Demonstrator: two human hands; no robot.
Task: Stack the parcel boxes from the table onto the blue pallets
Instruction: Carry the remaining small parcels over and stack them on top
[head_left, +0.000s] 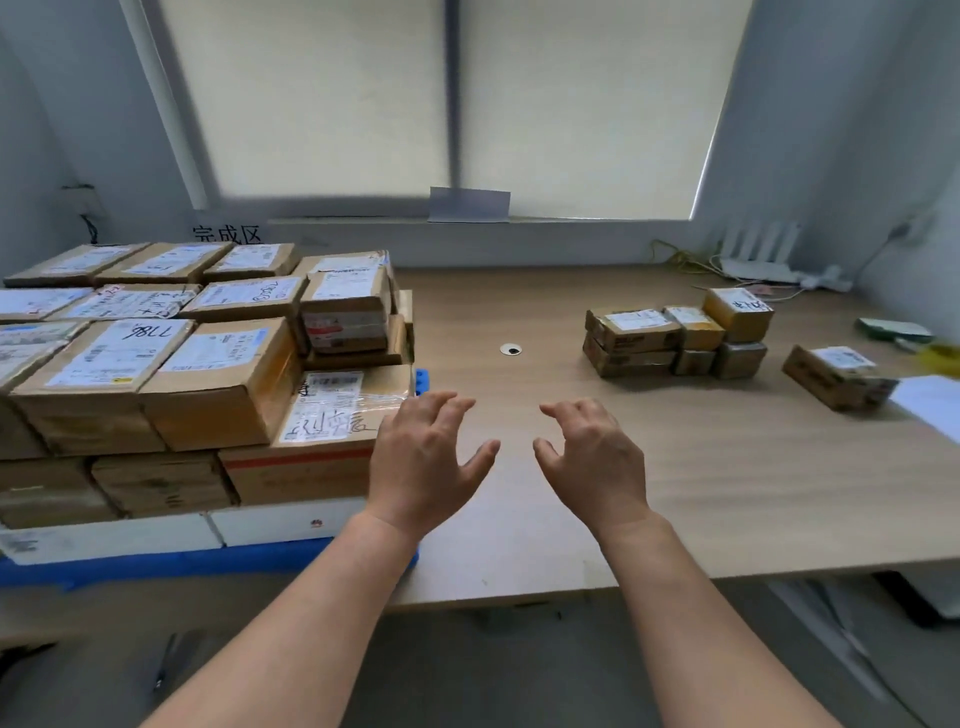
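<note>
Both bare hands hang above the light wood-grain table (675, 467), palms down, holding nothing. Left hand (423, 462): grip wide open, fingers spread and slightly curled, its fingertips (441, 402) just beside the right edge of the stacked load. Right hand (597, 462): grip also open, fingers curled a little, thumb pointing toward the left hand. The two hands are near each other, not touching.

Left side of table: brown cardboard parcel boxes with white shipping labels (156, 374) stacked in several layers on the blue plastic pallet (156, 564), whose edge shows under the stack and at one corner behind it. Bottom layer includes flat white cartons (280, 522). The nearest brown box to the left hand carries a red stripe and a taped label with handwriting (322, 441). A smaller stack of boxes (348, 317) sits higher at the back right of the load.

Right side of table: a small cluster of brown and yellowish parcel boxes (675, 340), two layers, well apart from the hands. One single brown labelled box (839, 376) lies alone further right, near a white sheet of paper (930, 402).

A small round cable hole (511, 349) marks the table between stack and cluster. Behind: a window with a pale roller blind (571, 104); a white router with antennas (758, 254) at the far right corner.
</note>
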